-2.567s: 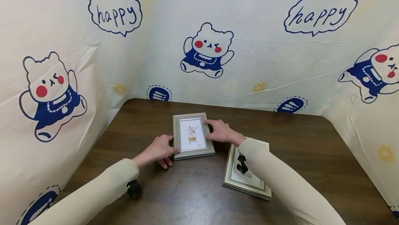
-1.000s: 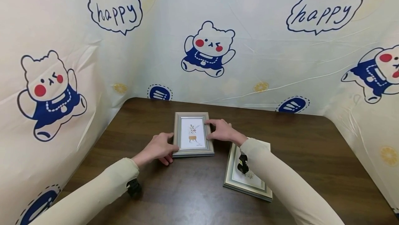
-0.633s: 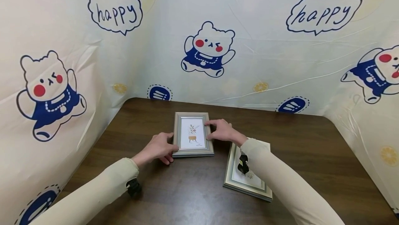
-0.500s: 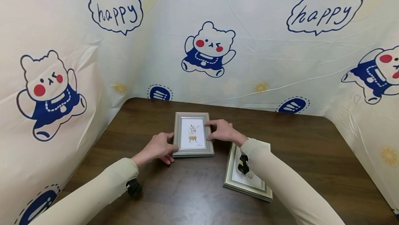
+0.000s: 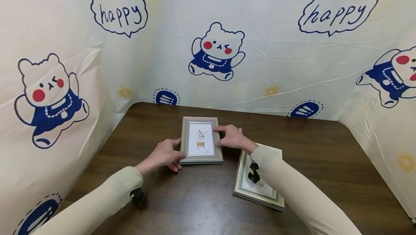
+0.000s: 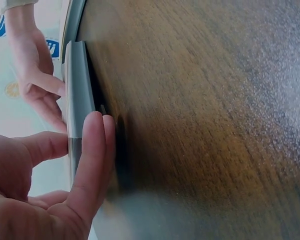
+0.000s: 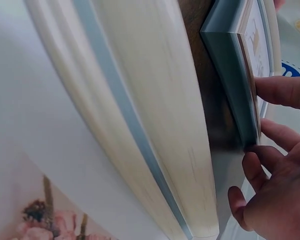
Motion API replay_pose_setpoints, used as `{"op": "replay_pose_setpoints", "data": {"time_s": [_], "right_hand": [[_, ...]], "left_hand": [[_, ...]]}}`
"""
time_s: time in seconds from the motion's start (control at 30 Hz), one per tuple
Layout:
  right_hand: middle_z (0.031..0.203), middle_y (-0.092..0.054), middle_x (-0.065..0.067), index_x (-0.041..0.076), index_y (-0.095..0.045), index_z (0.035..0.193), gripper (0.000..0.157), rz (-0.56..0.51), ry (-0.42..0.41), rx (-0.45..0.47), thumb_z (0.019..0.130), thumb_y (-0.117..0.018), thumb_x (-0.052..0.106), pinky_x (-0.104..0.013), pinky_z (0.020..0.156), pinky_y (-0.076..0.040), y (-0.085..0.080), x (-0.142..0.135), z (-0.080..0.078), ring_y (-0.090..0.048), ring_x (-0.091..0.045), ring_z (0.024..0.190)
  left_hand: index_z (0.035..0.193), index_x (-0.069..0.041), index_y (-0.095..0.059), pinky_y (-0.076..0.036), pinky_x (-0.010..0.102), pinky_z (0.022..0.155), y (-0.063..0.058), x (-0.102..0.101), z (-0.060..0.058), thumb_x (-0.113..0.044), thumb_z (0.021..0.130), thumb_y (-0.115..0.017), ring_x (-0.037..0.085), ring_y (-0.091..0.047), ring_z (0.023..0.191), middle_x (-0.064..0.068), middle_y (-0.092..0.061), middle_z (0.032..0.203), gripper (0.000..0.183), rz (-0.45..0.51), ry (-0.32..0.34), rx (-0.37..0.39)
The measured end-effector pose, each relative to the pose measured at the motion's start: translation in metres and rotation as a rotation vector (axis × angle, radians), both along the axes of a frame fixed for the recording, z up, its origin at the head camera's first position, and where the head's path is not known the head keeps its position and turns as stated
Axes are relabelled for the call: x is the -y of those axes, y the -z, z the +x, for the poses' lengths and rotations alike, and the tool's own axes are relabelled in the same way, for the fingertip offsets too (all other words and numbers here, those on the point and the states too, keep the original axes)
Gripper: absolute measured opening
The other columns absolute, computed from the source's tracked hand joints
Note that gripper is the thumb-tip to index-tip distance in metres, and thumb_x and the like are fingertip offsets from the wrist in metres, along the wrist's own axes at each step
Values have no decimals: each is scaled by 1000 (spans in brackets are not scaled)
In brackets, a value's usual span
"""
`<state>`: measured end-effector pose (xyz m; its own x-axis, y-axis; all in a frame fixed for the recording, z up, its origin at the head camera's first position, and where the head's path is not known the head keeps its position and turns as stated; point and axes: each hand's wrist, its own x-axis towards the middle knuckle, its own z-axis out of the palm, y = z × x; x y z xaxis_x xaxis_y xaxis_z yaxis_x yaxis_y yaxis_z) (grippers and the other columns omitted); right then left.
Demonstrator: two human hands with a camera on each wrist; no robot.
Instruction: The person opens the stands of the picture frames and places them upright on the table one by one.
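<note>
A silvery-beige picture frame point(image 5: 204, 133) with a potted-plant print lies face up on the brown table. My left hand point(image 5: 165, 153) holds its near left corner, the thumb on the front edge. In the left wrist view the fingers point(image 6: 92, 150) lie along the frame's side and lower edge. At the right edge my right hand point(image 5: 232, 137) grips the same frame, with two digits on its face and the other fingers point(image 7: 255, 170) at its side. A second, cream picture frame point(image 5: 258, 191) lies askew under my right forearm, which hides part of it.
The dark wooden table point(image 5: 182, 206) reaches back to a pale cloth backdrop point(image 5: 266, 61) printed with bears and "happy" bubbles. Dark straps with small black devices sit at both wrists. The second frame stands close to the right wrist.
Since the earliest frame, both hands have turned the plant-print frame slightly, so its near edge lies more level, and shifted it a little away. Over the last second it stays almost still.
</note>
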<state>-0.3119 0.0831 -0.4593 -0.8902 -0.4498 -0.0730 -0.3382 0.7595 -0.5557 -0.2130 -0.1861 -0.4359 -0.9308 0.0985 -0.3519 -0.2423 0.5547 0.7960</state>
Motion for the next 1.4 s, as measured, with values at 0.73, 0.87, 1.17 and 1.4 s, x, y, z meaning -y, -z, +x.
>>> {"op": "replay_pose_setpoints", "data": {"time_s": [0.73, 0.87, 1.17, 1.4], "right_hand": [[153, -54, -15, 11, -66, 145, 68, -41, 22, -52, 79, -83, 17, -73, 105, -29, -9, -2, 4, -48, -40, 142], [154, -54, -14, 11, -65, 146, 69, -51, 28, -57, 79, -83, 17, -73, 106, -28, -10, -3, 4, -48, -40, 143], [158, -50, -12, 12, -63, 148, 71, -75, 32, -66, 80, -81, 18, -65, 105, -32, -15, -2, 5, -48, -41, 142], [160, -47, -14, 10, -60, 150, 72, -119, 36, -49, 81, -80, 14, -71, 116, -21, -21, -3, 6, -41, -41, 147]], "left_hand": [[163, -5, -37, -63, 39, 60, -2, 0, -1, -7, 96, -74, 24, -72, 61, 19, -68, 88, 77, 43, -27, -34], [163, -6, -38, -63, 39, 61, -2, 1, -1, -8, 96, -74, 24, -72, 61, 19, -68, 88, 76, 52, -32, -41], [163, -3, -36, -63, 40, 62, -4, 2, 2, -8, 96, -74, 31, -74, 66, 17, -70, 76, 77, 85, -34, -80], [163, -2, -35, -63, 40, 62, -8, 2, 1, -7, 96, -74, 30, -74, 66, 17, -71, 75, 78, 123, -28, -89]]}}
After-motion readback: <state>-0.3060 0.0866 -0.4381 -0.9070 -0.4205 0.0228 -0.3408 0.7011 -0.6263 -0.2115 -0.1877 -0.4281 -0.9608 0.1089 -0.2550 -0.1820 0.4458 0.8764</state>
